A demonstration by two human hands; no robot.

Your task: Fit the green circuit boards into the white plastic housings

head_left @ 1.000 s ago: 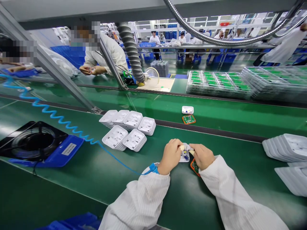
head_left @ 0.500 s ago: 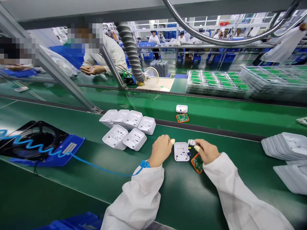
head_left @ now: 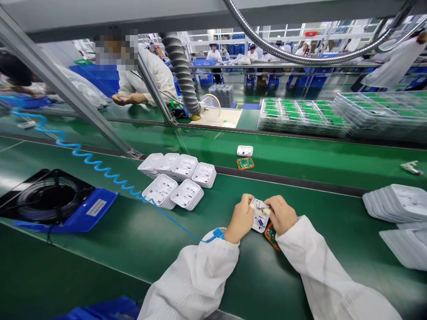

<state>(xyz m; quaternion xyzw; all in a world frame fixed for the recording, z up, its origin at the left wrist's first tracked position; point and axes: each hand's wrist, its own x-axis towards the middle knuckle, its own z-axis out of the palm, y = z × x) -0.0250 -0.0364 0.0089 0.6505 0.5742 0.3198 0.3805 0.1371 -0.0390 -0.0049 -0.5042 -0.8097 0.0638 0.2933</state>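
Note:
A square white plastic housing (head_left: 259,223) lies on the green work surface (head_left: 267,284) between my hands. My left hand (head_left: 240,218) is closed on its left edge, the thumb over the rim. My right hand (head_left: 282,215) is closed at the upper right corner, fingertips on the rim and thumb inside. Both thumbs wear pale finger covers. A small blue connector piece (head_left: 260,222) shows inside the housing. The small white part with wires is mostly hidden by my fingers. Below my right hand, partly covered, sits a green circuit board with an orange edge (head_left: 271,235).
Stacked white housings (head_left: 187,193) stand to the left, more stacks (head_left: 405,202) at the right. A black fan (head_left: 50,195) rests on a blue base; a coiled blue cord (head_left: 100,166) runs to my left wrist. The belt (head_left: 300,164) carries parts. A co-worker (head_left: 153,73) sits opposite.
My left hand has moved right and taken hold of the housing. My right hand has brought the small white part over it. The housing shifted slightly right; the belt's parts moved left.

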